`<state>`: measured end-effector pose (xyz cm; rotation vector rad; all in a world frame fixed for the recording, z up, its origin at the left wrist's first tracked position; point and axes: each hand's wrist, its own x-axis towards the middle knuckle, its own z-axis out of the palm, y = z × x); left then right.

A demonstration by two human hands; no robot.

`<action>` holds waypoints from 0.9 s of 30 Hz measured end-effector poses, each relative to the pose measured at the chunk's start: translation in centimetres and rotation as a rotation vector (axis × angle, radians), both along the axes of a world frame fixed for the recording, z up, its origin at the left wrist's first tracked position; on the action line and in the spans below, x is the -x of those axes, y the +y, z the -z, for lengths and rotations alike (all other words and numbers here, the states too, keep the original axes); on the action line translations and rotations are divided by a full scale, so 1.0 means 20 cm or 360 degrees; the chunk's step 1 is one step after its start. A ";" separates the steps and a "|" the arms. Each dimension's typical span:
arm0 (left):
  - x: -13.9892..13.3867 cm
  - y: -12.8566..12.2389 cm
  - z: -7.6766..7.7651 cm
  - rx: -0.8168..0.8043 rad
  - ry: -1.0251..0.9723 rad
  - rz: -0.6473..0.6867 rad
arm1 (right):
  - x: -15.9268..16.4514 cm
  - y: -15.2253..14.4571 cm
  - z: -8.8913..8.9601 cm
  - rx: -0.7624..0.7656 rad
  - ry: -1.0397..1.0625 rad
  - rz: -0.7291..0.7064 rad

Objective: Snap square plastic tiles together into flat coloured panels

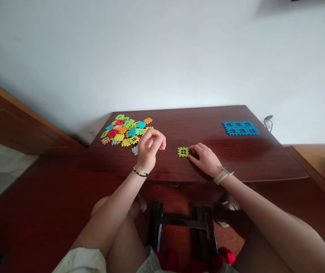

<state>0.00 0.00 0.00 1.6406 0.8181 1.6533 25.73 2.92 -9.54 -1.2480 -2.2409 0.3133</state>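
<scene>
A green square interlocking tile (183, 152) with a window-shaped cutout lies flat on the table, its edges notched. At its right side my right hand (204, 158) rests on the table, thumb and index finger pinching that edge. My left hand (150, 148) is raised over the table to the left of the tile, fingers curled in and thumb close to them. I see nothing in its grasp. Just beyond and left of it spreads a pile of interlocking tiles (119, 137) in green, yellow, red, blue, orange and grey; my left hand partly covers its right edge.
A blue panel of joined window tiles (240, 128) lies at the back right of the dark wooden table (176, 125). The white wall (162, 57) rises behind. A black cable (268, 121) shows past the right edge. Below, a dark stool (182, 222) stands between my legs.
</scene>
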 end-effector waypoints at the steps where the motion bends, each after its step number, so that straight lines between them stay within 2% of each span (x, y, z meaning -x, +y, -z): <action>1: 0.05 0.06 0.07 0.0096 0.0160 -0.0158 | 0.00 0.00 0.00 0.0000 0.0001 0.0000; 3: 0.17 0.15 0.20 0.0243 0.0631 -0.0472 | 0.00 0.00 0.00 0.0002 0.0004 0.0000; 5: 0.28 0.22 0.29 0.0317 0.1095 -0.0830 | 0.00 0.00 0.00 0.0005 0.0007 0.0002; 7: 0.36 0.26 0.34 0.0376 0.1414 -0.1076 | 0.00 0.00 0.01 0.0007 0.0009 0.0007; 9: 0.41 0.29 0.37 0.0416 0.1580 -0.1209 | 0.00 0.00 0.01 0.0008 0.0009 0.0007; 16: 0.41 0.31 0.40 0.0468 0.1809 -0.1324 | 0.00 0.00 0.01 0.0001 0.0009 -0.0004; 27: 0.42 0.32 0.44 0.0515 0.1897 -0.1377 | 0.00 -0.01 0.00 0.0004 0.0023 0.0010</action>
